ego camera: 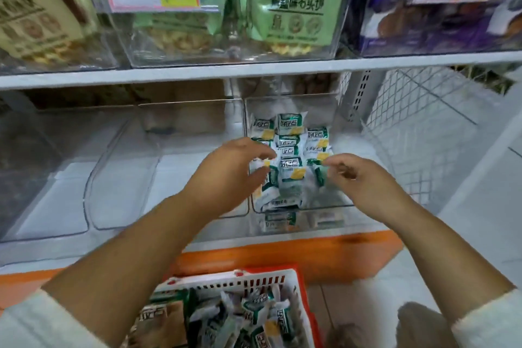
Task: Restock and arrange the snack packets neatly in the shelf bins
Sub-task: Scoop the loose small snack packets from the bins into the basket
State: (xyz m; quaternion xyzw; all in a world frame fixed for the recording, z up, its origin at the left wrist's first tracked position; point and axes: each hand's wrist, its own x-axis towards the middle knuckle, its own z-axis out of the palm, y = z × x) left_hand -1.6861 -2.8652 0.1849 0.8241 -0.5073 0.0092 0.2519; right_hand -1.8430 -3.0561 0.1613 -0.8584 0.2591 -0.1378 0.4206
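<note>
The left hand (234, 167) hovers with its fingers loosely curved and the thumb spread, gripping nothing that shows. The packets (291, 155) lie in a pile at its 3 o'clock, inside a clear bin (299, 208), with the fingertips over the pile's left edge. The right hand (364, 178) sits at the pile's 4 o'clock, its fingertips bunched at one packet's corner; blur hides whether it pinches. The hands stand apart, the pile between them. At 6 o'clock below, a basket (254, 281) holds more packets.
</note>
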